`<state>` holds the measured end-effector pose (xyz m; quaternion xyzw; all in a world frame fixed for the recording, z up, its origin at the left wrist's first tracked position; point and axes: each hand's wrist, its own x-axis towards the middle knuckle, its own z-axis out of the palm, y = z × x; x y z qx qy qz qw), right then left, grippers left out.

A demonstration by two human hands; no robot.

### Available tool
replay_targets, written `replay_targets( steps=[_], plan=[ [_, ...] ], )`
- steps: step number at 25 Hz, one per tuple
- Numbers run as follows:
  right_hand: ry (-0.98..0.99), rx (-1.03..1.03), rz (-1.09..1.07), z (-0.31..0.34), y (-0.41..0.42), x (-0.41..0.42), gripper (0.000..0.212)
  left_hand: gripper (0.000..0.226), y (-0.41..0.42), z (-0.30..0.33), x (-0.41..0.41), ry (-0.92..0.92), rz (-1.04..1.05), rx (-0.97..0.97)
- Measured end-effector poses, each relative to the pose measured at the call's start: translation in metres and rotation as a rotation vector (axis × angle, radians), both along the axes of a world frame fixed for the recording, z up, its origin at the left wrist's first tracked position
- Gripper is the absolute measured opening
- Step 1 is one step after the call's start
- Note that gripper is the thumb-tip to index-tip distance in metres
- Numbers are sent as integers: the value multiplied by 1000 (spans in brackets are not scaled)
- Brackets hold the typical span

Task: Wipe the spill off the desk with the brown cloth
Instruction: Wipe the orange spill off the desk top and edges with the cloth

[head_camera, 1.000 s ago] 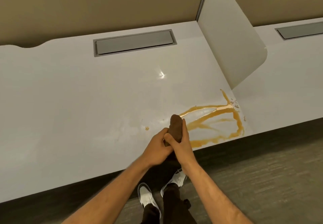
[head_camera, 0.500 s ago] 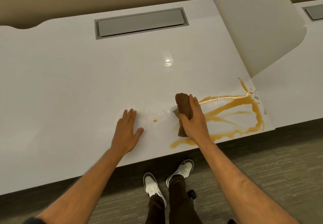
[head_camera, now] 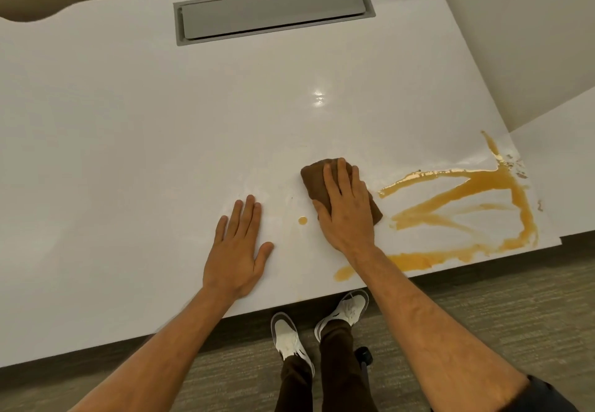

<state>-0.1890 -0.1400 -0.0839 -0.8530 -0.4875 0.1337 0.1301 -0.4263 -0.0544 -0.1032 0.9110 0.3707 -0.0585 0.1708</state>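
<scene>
Left to right. Your left hand (head_camera: 236, 254) lies flat and released on the bare white counter (head_camera: 128, 154), fingers spread, grasping nothing; it serves as a brace. Just right of it sits one small amber drop (head_camera: 302, 220), apart from the main pool. Next, your right hand (head_camera: 346, 215) presses palm-down on the brown cloth (head_camera: 317, 178), fingers extended over the folded wad rather than clenched around it; the cloth lies flat on the counter, with its right edge just beside the nearest streak. Farther right spreads the spill (head_camera: 467, 192): amber streaks running toward the counter's right edge and a long band along the front edge (head_camera: 415, 260). Little of it appears wiped yet. To do the stroke well, keep the palm flat and the pressure even, sweep rightward into the streaks, and draw liquid inward from the front edge so that none is pushed to the floor (head_camera: 499, 315). Refold to a dry face when the cloth is soaked, and return for the lone drop.
</scene>
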Motion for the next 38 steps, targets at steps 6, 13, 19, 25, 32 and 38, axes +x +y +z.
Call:
replay_targets(
  steps=[6,13,19,25,32,38],
  plan=[
    [80,159,140,-6,31,-30,79,70,0,-6,-3,-18,6,15],
    [336,274,293,-8,-9,-34,59,67,0,-4,-2,-47,3,6],
    [549,181,239,-1,-77,-58,57,70,-1,-3,-2,-35,3,12],
    [1000,343,-322,34,-118,-54,72,68,-1,-3,-4,-37,5,25],
    [450,247,-548,24,-119,-20,71,68,-2,-3,-3,-35,7,18],
    [35,123,-403,-10,-96,-44,74,69,-2,-1,-1,-34,20,9]
  ],
)
